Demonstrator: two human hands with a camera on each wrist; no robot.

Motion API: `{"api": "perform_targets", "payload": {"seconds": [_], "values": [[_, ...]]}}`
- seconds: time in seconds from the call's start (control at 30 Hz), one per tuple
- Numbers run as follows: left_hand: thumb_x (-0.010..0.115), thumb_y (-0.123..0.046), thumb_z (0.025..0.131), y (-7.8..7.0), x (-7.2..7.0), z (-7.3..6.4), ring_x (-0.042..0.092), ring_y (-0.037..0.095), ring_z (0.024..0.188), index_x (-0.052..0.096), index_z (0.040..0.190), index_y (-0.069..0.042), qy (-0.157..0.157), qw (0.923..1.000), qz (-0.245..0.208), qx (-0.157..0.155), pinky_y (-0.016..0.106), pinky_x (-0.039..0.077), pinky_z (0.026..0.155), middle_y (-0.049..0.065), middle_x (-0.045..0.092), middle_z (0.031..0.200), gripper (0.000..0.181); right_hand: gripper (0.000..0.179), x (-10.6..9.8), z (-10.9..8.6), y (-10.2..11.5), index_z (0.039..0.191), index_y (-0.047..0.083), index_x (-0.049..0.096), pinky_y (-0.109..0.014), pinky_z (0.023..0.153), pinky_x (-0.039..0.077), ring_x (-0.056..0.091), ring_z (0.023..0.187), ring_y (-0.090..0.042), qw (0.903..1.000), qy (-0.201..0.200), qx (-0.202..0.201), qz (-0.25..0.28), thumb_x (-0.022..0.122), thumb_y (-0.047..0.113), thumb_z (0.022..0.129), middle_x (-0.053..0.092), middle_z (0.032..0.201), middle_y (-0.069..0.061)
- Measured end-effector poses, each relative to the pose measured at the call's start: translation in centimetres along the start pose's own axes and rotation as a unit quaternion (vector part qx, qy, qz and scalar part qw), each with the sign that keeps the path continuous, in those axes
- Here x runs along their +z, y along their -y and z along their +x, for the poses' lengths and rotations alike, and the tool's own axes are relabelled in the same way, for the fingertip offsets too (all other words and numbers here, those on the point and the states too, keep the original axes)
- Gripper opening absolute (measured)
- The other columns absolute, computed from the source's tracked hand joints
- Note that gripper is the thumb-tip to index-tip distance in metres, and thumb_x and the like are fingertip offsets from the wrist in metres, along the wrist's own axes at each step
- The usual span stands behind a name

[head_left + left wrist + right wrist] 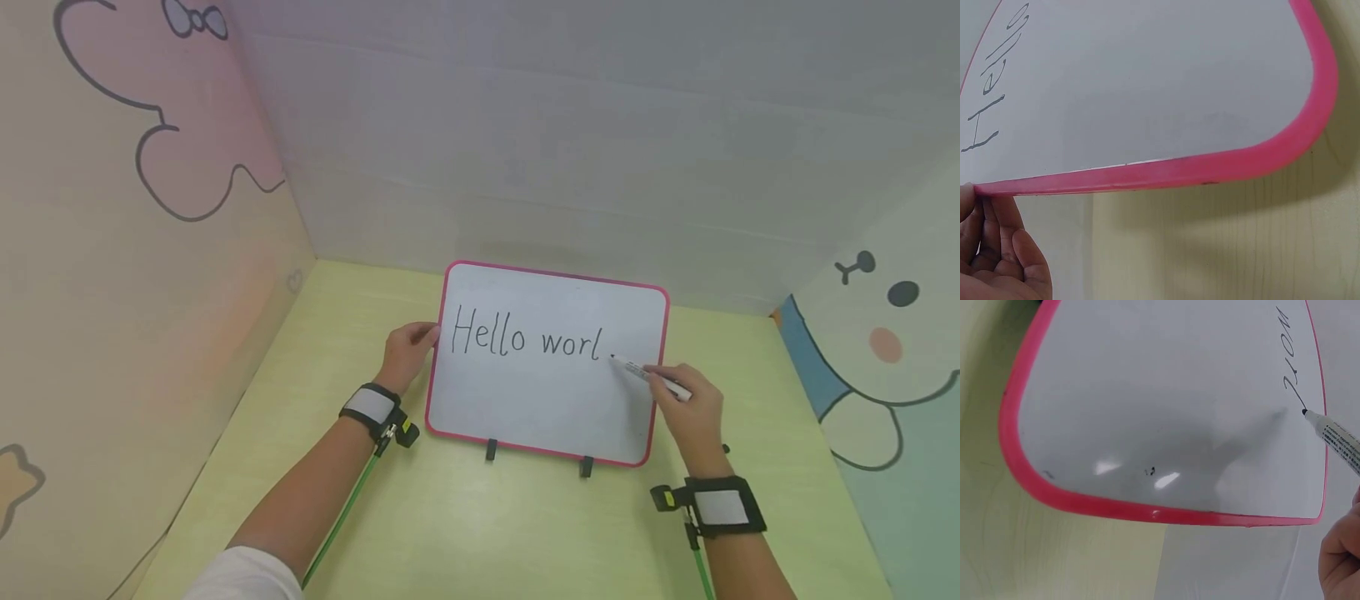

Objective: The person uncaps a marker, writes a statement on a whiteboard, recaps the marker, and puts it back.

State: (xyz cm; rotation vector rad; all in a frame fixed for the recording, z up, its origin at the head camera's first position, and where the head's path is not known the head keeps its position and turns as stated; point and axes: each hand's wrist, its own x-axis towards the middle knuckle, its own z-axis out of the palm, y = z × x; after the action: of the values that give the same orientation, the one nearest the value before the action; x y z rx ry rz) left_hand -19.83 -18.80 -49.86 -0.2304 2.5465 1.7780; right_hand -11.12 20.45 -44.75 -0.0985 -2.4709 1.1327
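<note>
A whiteboard (540, 400) with a pink frame leans back on the table, with "Hello worl" handwritten in black across its upper half. At its left edge my left hand (405, 357) pinches the frame; in the left wrist view the fingers (1007, 231) reach behind the board. A white marker (632, 367) is gripped by my right hand (692, 412), beside the board's right edge. Its black tip is just right of the letter "l"; whether it touches the surface I cannot tell. The right wrist view shows the marker's printed barrel (1338, 439), with part of the right hand below.
Two small black feet (491, 450) show at the board's lower edge on the pale yellow table (420, 517). A plain light wall (525, 167) stands behind the board. Walls with cartoon drawings flank the table. Green cables (341, 517) run from both wrist cameras.
</note>
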Motion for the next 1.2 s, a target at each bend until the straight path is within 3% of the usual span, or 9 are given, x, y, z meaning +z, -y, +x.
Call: {"api": "perform_targets", "payload": {"seconds": [0.3,0.67,1.2], "values": [[0.056,-0.035,0.094,-0.08,-0.03,-0.07,0.060,0.023,0.106,0.062,0.122,-0.009,0.001,1.0000,-0.001,0.000,0.041,0.048,0.097,0.009,0.065,0.114,0.039,0.014,-0.18,-0.28,-0.50,0.097,0.008,0.074,-0.011,0.056,0.040,0.048,0.067,-0.007,0.9997,-0.006,-0.023,0.004,0.066,0.008,0.085,0.057,0.075,0.006],[0.057,-0.034,0.094,-0.36,-0.17,-0.23,0.061,0.024,0.106,0.062,0.122,-0.008,0.006,1.0000,-0.003,0.002,0.041,0.048,0.097,0.010,0.065,0.115,0.039,0.016,-0.11,-0.20,-0.39,0.100,0.009,0.074,-0.012,0.055,0.040,0.049,0.068,-0.010,1.0000,-0.003,0.002,-0.001,0.063,0.012,0.088,0.057,0.078,0.004],[0.057,-0.034,0.094,-0.16,-0.16,0.00,0.060,0.024,0.104,0.063,0.119,-0.007,0.006,0.9999,-0.008,0.007,0.041,0.048,0.095,0.010,0.066,0.110,0.038,0.019,0.21,0.12,-0.29,0.104,0.011,0.073,-0.011,0.058,0.040,0.048,0.073,-0.012,0.9995,0.013,0.008,-0.029,0.061,0.016,0.090,0.059,0.082,0.001]]}}
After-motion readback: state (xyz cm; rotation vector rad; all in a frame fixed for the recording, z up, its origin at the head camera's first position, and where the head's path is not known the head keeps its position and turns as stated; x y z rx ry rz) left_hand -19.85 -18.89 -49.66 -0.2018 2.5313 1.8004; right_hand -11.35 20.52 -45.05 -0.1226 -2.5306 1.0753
